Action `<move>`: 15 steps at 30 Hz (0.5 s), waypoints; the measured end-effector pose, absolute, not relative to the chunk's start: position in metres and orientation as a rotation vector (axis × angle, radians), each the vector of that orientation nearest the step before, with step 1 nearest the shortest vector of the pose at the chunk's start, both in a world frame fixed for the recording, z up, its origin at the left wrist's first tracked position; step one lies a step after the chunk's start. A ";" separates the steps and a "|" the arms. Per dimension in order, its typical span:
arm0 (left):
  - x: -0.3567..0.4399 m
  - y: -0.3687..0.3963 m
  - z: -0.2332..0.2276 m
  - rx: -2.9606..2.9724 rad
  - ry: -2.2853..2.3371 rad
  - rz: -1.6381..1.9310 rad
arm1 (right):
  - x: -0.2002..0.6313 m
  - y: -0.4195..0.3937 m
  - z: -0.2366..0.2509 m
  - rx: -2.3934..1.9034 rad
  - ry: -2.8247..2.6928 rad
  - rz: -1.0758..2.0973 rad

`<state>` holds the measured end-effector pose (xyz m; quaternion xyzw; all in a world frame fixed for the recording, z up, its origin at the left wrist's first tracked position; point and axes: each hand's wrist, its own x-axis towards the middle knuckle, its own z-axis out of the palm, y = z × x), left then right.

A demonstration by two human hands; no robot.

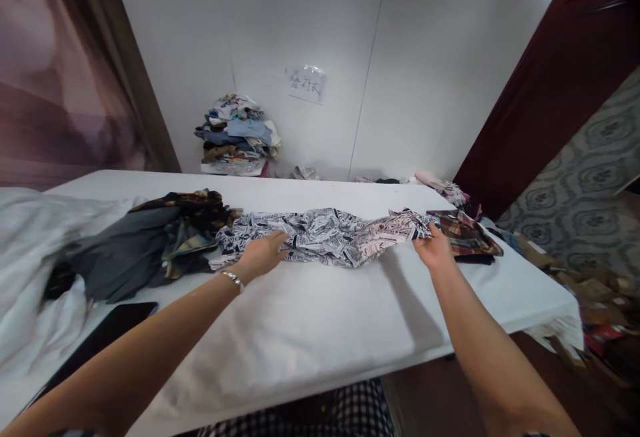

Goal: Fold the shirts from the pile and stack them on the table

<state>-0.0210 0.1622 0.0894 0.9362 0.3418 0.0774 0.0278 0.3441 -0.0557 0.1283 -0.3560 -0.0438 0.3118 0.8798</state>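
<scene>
A black-and-white shirt (327, 234) with a newspaper-style print lies stretched and bunched sideways across the white table. My left hand (263, 255), a silver bracelet at its wrist, is closed at the near edge of the cloth, left of the middle, with its fingertips partly hidden. At the other end, my right hand (434, 247) pinches the shirt and holds that part raised off the table, casting a shadow below. Just beyond my right hand lies a folded plaid shirt (465, 234) in dark red and brown.
Dark, crumpled clothes (145, 244) lie on the table (320, 324) at the left. A black flat object (107, 330) is partly behind my left forearm. Stacked garments (240, 134) stand by the wall under a paper sign (307, 84). Boxes (595, 290) clutter the right floor.
</scene>
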 end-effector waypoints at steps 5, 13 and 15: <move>0.020 0.152 0.085 2.875 0.861 0.174 | 0.341 -0.076 0.137 -0.729 -0.157 0.637; 0.009 0.153 0.109 2.686 1.237 0.411 | 0.361 -0.117 0.128 -0.803 -0.065 0.602; -0.009 0.142 0.125 2.580 1.299 0.619 | 0.363 -0.125 0.117 -0.847 -0.003 0.615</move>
